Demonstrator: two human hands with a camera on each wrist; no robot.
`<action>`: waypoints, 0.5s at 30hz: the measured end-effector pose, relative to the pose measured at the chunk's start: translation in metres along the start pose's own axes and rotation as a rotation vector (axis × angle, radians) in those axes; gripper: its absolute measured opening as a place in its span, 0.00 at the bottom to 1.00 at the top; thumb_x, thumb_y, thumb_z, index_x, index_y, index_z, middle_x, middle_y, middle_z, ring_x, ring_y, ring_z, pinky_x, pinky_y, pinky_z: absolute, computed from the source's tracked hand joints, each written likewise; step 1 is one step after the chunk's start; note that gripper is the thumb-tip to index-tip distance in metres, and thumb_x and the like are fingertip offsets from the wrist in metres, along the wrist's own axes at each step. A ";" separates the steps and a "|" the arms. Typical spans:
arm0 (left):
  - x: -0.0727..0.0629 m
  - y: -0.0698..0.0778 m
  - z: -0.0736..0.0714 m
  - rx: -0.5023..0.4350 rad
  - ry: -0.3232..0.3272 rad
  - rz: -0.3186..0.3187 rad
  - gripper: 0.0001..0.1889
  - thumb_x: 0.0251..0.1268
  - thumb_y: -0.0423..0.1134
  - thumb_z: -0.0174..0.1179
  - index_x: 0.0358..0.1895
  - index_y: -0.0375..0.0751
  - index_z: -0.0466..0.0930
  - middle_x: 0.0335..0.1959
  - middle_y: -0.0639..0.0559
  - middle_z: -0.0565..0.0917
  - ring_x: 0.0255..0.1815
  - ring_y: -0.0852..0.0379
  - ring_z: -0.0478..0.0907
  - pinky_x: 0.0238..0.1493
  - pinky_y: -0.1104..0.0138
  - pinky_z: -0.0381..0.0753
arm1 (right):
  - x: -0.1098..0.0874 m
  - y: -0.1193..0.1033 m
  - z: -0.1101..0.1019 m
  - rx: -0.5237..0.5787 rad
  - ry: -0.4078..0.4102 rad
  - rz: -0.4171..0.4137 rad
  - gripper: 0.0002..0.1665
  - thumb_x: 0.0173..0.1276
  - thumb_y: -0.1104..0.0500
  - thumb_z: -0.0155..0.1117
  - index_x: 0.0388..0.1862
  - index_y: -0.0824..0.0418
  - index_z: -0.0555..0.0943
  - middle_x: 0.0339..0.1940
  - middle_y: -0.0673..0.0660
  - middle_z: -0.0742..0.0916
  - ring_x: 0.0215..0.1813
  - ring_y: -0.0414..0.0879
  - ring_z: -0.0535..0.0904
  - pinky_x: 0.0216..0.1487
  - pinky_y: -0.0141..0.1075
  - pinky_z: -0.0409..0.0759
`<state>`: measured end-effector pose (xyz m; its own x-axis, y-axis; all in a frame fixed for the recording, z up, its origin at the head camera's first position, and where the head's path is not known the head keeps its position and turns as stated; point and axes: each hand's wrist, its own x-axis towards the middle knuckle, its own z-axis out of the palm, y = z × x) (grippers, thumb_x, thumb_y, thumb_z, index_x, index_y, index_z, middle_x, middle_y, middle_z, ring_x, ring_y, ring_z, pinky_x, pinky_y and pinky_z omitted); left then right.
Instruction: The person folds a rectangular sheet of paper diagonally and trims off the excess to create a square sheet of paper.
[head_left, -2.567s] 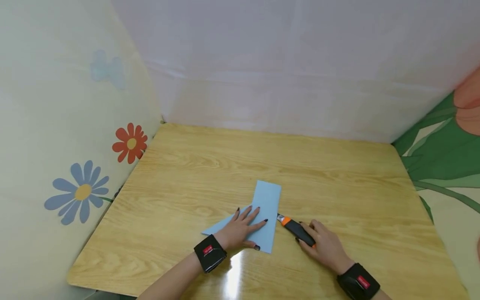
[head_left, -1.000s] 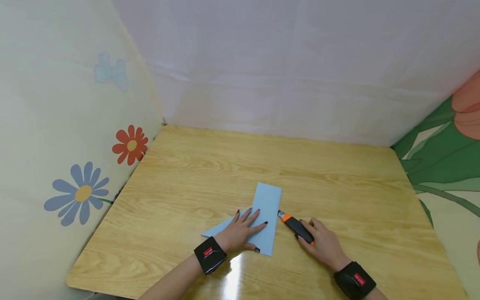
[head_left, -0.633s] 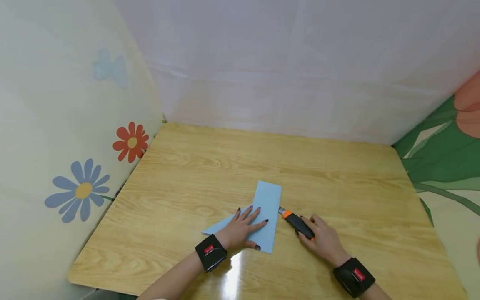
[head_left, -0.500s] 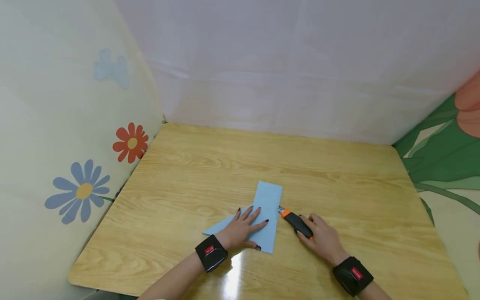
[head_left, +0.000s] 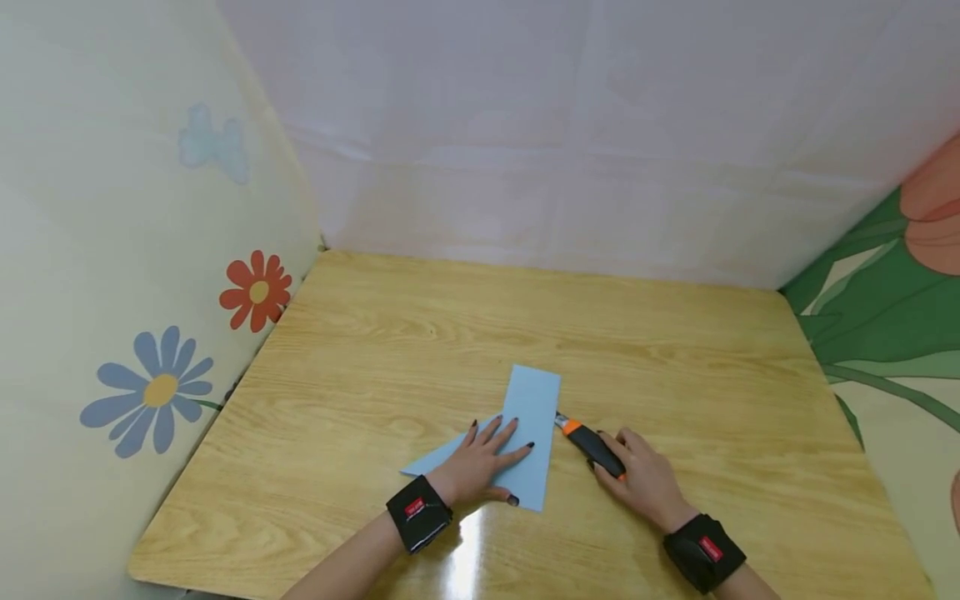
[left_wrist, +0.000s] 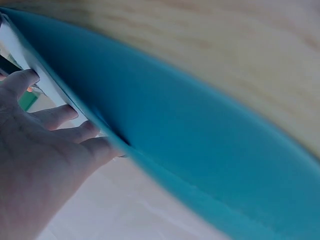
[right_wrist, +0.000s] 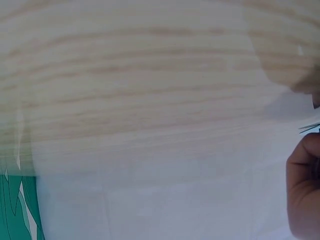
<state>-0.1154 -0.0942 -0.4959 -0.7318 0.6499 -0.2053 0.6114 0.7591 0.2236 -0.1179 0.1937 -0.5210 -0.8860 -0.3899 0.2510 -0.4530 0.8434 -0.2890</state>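
A folded sheet of light blue paper [head_left: 536, 396] lies on the table, one part pointing left and a rectangular part upright in the head view. My left hand [head_left: 476, 467] rests on it with fingers spread and straight. In the left wrist view, the left hand [left_wrist: 55, 135] lies along the blue paper [left_wrist: 165, 115], which bulges near the camera. My right hand [head_left: 641, 479] grips a black and orange utility knife [head_left: 592, 448]. The knife's metal tip meets the paper's right edge. Only part of the right hand [right_wrist: 305, 190] shows in the right wrist view, with the knife mostly out of frame.
The wood-grain table [head_left: 412, 317] has rounded corners. A white cloth wall [head_left: 555, 142] stands behind it. Flower-printed panels border the left and right sides. Light glares off the tabletop near the front [head_left: 465, 554].
Over these frames my right hand and the utility knife have slid a little away from the body along the paper's right edge. The left hand and the paper stay in place.
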 end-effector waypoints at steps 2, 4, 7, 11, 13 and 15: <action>0.001 0.000 0.000 0.002 0.002 0.008 0.39 0.57 0.60 0.58 0.72 0.54 0.58 0.74 0.40 0.49 0.73 0.39 0.46 0.67 0.42 0.51 | -0.001 0.001 0.000 -0.004 0.008 0.004 0.29 0.51 0.50 0.73 0.50 0.64 0.82 0.31 0.52 0.73 0.28 0.38 0.62 0.21 0.27 0.59; 0.001 0.000 0.000 0.001 0.007 0.010 0.39 0.57 0.60 0.58 0.72 0.54 0.59 0.74 0.40 0.50 0.73 0.38 0.47 0.67 0.42 0.52 | 0.000 0.001 0.000 -0.008 0.016 -0.005 0.29 0.51 0.50 0.73 0.50 0.64 0.82 0.31 0.52 0.73 0.28 0.38 0.62 0.21 0.27 0.58; 0.000 0.000 0.000 -0.002 0.015 0.004 0.39 0.56 0.60 0.59 0.71 0.52 0.60 0.74 0.39 0.51 0.73 0.38 0.47 0.66 0.41 0.52 | 0.002 0.001 0.002 -0.007 0.030 -0.026 0.29 0.52 0.50 0.73 0.51 0.64 0.82 0.31 0.52 0.73 0.27 0.38 0.62 0.20 0.26 0.57; 0.000 -0.001 0.000 -0.013 0.014 -0.002 0.40 0.56 0.60 0.59 0.72 0.52 0.59 0.74 0.40 0.50 0.73 0.38 0.46 0.67 0.42 0.51 | 0.002 -0.001 0.002 -0.005 0.052 -0.028 0.29 0.50 0.51 0.74 0.49 0.65 0.82 0.30 0.52 0.73 0.26 0.37 0.61 0.20 0.25 0.56; 0.001 -0.001 0.000 -0.017 0.008 -0.003 0.40 0.56 0.60 0.58 0.72 0.52 0.59 0.74 0.40 0.49 0.73 0.38 0.46 0.67 0.42 0.51 | 0.002 -0.001 0.002 -0.009 0.059 -0.029 0.28 0.50 0.52 0.74 0.49 0.65 0.82 0.30 0.52 0.73 0.26 0.37 0.61 0.19 0.25 0.56; 0.001 0.000 -0.001 -0.015 0.004 -0.006 0.40 0.57 0.60 0.58 0.72 0.53 0.58 0.74 0.40 0.49 0.73 0.38 0.45 0.67 0.42 0.50 | 0.003 -0.002 0.002 -0.016 0.060 -0.030 0.28 0.51 0.52 0.73 0.50 0.65 0.82 0.31 0.52 0.73 0.27 0.38 0.62 0.19 0.25 0.56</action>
<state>-0.1171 -0.0937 -0.4952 -0.7367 0.6451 -0.2027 0.6024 0.7623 0.2367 -0.1200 0.1899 -0.5220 -0.8644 -0.3922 0.3146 -0.4769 0.8377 -0.2661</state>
